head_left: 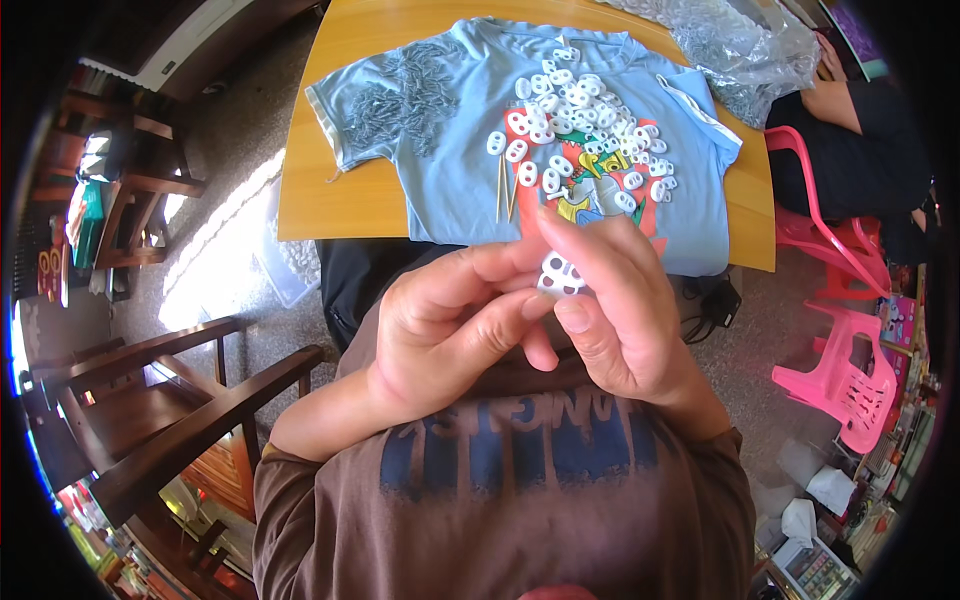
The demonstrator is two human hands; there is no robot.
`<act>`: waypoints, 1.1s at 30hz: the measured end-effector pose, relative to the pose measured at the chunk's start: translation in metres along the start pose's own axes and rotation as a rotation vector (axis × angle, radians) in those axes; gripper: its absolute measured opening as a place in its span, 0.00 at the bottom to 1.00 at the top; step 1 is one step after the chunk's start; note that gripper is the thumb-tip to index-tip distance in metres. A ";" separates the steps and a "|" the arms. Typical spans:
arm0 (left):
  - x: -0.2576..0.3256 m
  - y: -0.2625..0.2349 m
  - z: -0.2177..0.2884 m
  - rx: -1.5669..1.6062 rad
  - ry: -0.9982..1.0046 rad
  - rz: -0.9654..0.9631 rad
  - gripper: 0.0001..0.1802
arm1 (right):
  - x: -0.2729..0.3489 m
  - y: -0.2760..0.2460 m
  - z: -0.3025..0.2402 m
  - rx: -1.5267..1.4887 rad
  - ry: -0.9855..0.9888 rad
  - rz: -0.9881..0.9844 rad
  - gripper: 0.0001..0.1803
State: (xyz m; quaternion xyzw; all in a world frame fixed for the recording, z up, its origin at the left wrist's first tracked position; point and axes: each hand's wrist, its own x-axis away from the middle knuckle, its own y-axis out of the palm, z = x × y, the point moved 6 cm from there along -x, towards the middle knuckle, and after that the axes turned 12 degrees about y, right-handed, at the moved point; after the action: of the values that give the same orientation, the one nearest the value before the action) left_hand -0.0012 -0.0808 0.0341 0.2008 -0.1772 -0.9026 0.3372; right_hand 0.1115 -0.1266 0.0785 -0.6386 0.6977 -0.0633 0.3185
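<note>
Head view: two hands (435, 335) hold white holed plastic (561, 284) near one shirt (445, 195).

The person wears a brown T-shirt (560, 545) with loose short sleeves (285, 520) and a broad dark-blue block print (490, 460) below rough lettering across the front.

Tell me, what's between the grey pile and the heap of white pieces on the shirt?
Only bare blue shirt shows between the grey pile and the white pieces, in the head view.
</note>
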 end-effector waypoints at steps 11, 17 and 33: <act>0.003 0.004 0.005 -0.055 0.134 0.036 0.17 | 0.004 0.003 0.000 -0.019 -0.082 0.030 0.21; 0.003 0.003 0.006 -0.138 0.140 0.042 0.13 | 0.005 0.007 0.002 -0.060 -0.107 0.088 0.18; 0.007 0.000 0.014 -0.242 0.340 0.073 0.10 | -0.007 0.016 0.003 -0.232 -0.307 0.211 0.15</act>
State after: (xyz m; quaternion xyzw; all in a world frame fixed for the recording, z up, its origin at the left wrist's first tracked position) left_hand -0.0126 -0.0829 0.0443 0.3015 -0.0152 -0.8575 0.4166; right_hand 0.0997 -0.1160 0.0706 -0.5965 0.7066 0.1489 0.3504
